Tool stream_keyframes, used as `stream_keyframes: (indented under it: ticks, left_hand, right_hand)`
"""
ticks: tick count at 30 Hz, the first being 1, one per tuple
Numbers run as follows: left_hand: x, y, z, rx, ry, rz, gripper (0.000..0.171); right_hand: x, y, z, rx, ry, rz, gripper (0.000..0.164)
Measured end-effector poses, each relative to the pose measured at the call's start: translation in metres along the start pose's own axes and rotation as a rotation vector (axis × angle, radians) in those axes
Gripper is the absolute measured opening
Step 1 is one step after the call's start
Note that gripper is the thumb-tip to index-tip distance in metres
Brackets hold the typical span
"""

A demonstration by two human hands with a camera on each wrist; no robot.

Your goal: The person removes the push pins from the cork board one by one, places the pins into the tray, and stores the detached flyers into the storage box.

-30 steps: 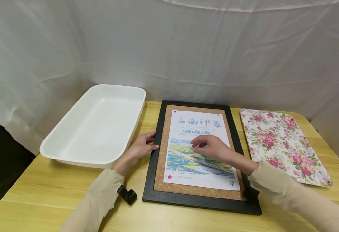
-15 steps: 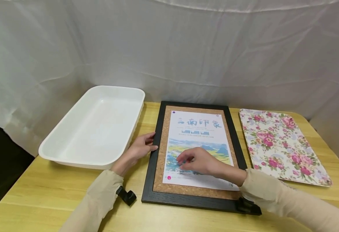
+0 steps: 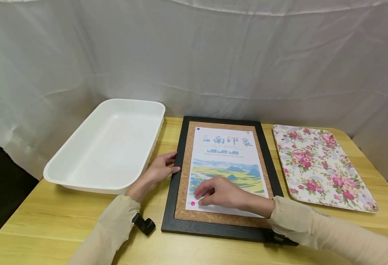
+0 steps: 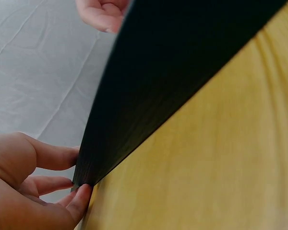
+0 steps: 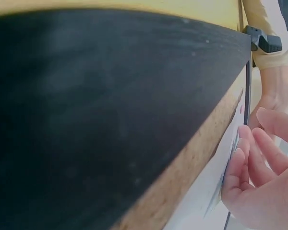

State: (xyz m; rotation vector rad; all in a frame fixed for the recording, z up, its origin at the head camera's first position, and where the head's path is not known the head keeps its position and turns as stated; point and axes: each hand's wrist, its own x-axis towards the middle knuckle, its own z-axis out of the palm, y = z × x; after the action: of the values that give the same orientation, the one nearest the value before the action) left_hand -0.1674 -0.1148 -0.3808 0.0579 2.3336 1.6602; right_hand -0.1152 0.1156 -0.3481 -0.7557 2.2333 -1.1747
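A cork board (image 3: 184,180) with a black frame lies flat on the table. A white poster (image 3: 220,167) with a painted landscape and blue lettering lies on the cork. At its lower left corner is a round magenta pin (image 3: 192,203), and a small purple pin (image 3: 198,129) marks the upper left. A pale dot shows at the upper right corner. My left hand (image 3: 162,167) rests its fingertips and thumb against the frame's left edge. Over the lower poster, beside the magenta pin, my right hand (image 3: 222,193) hovers or rests with loosely bent fingers, thumb apart; I see nothing between them.
A deep white plastic tray (image 3: 114,147) stands left of the board. To the right lies a floral tray (image 3: 323,167). A pale curtain (image 3: 213,62) hangs behind the wooden table (image 3: 64,228).
My right hand has moved left and down across the poster, from its middle toward the magenta pin, uncovering more of the landscape. My left hand has stayed at the frame's edge.
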Motion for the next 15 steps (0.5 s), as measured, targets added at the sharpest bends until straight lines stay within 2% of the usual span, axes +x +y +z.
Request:
stream_keyframes:
  ticks: [6, 15]
  left_hand:
    - [-0.0006, -0.0001, -0.0009, 0.001, 0.001, -0.004, 0.064]
    - [-0.0018, 0.0009, 0.0008, -0.005, 0.001, 0.003, 0.064]
  right_hand:
    - [0.0034, -0.0018, 0.0032, 0.021, -0.025, 0.016, 0.018]
    - [0.0049, -0.0018, 0.0063, 0.016, -0.006, 0.023, 0.015]
